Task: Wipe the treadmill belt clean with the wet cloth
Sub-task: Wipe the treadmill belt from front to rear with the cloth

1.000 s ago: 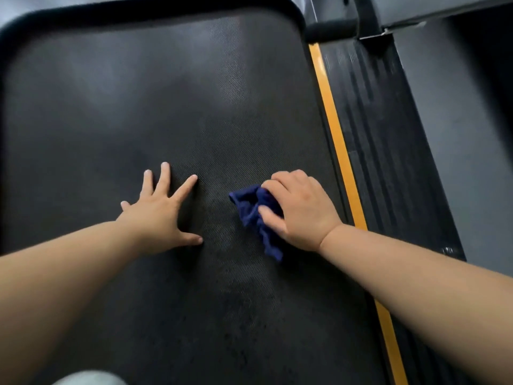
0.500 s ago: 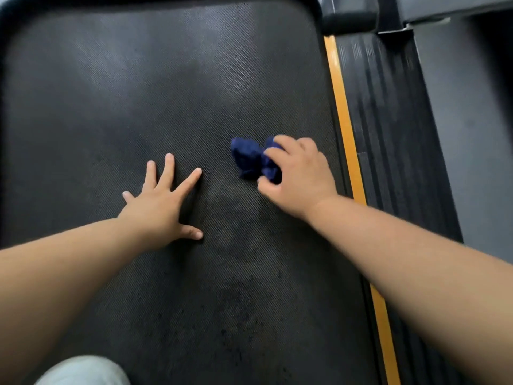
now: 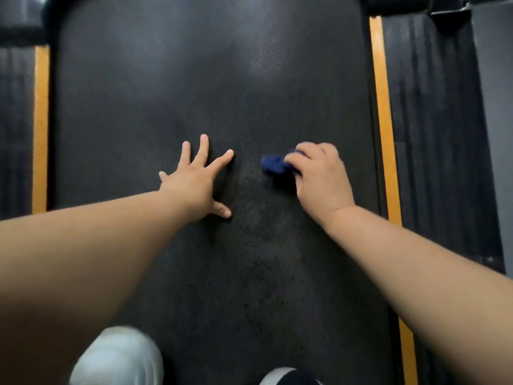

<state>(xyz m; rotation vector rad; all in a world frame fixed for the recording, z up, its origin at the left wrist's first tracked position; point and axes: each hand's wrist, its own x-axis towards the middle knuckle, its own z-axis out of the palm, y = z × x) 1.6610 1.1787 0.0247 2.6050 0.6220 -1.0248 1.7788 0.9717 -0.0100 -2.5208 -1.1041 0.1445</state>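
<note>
The black textured treadmill belt fills the middle of the view. My right hand grips a bunched dark blue cloth and holds it down on the belt, right of centre; most of the cloth is hidden under my fingers. My left hand lies flat on the belt with fingers spread, a short gap to the left of the cloth. A darker, speckled patch of belt runs between my forearms toward me.
Orange stripes border the belt on the left and right, with ribbed black side rails outside them. Grey floor lies at the far right. My knees in light trousers rest on the near end of the belt.
My right hand has swept the cloth away from me up the belt, then slightly back left. The view has shifted left and back, showing the left rail and my knees. My left hand stays planted.
</note>
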